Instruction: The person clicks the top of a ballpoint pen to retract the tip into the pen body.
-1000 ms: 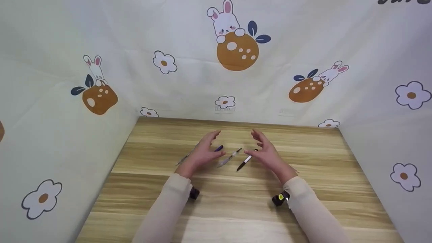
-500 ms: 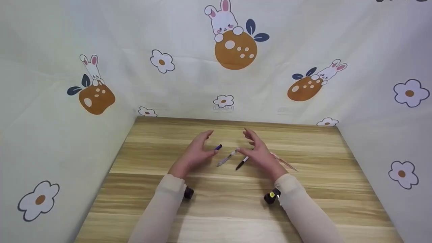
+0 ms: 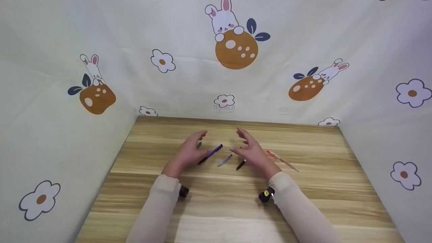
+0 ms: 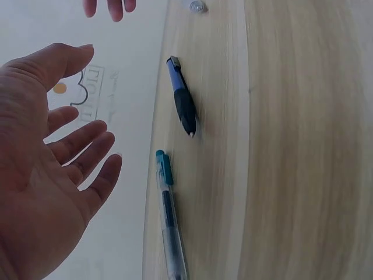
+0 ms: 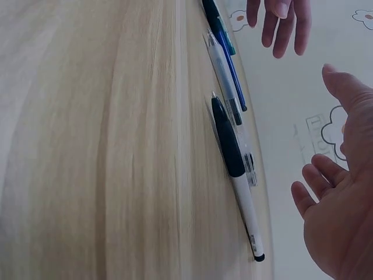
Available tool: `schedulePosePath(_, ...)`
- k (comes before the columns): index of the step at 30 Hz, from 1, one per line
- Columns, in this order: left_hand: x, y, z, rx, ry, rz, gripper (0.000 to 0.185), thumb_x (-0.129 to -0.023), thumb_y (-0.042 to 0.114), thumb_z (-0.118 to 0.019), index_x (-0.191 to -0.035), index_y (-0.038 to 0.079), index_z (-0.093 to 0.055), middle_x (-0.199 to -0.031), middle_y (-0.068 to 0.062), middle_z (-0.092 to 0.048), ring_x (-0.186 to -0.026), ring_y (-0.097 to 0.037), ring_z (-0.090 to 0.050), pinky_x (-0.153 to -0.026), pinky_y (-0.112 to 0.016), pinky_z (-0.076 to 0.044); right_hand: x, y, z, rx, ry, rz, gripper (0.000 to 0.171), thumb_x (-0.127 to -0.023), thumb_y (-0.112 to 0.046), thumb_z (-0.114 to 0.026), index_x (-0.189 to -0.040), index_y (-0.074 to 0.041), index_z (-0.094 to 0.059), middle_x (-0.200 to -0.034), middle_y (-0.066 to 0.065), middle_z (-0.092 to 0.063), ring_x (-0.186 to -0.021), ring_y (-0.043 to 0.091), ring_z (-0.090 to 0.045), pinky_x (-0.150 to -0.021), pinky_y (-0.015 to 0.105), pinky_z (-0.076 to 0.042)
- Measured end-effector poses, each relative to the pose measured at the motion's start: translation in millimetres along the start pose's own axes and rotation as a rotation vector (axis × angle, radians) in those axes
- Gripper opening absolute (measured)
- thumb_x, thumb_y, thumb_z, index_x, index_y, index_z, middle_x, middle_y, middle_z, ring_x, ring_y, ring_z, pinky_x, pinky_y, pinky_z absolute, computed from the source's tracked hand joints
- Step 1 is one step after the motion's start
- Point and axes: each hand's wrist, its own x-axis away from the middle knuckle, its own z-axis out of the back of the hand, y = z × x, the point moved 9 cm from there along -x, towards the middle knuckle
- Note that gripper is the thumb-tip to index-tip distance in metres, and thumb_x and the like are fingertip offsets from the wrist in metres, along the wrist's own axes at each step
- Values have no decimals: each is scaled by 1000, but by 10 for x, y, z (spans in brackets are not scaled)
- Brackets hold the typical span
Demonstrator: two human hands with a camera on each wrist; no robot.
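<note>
My left hand hovers over the table with its fingers spread and loosely bent, holding nothing. It partly covers a teal-capped clear pen, which shows fully along its barrel in the left wrist view. Beside its thumb lies a blue pen with a dark grip. My right hand faces it, palm inward, fingers relaxed and holding nothing. Under its thumb side lie a clear pen and a white pen with a black grip. A red pen lies to the right of that hand.
The wood-grain table is bordered at the back and sides by a pale cloth wall printed with rabbits, oranges and flowers. A small black camera sits at each wrist, one at the left and one at the right.
Both hands have drifted left over the table, still apart. The blue pen and the red pen have come into fuller view, while the right hand covers more of the white pen. The pens lie still.
</note>
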Motion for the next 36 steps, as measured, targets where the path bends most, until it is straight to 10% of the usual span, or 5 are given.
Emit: schedulePosePath(36,234,-373,307,-28,-30,53,67,-100,11,-80,-161,7,-53,-159,-16,-57,-147,-36,-53,-123,-56,-42,-231,-221,-417,13,-63,55,89,-98,-16,-86,-172,-13,-38,-171,11,-45,-159,31,-39,-129,58,-32)
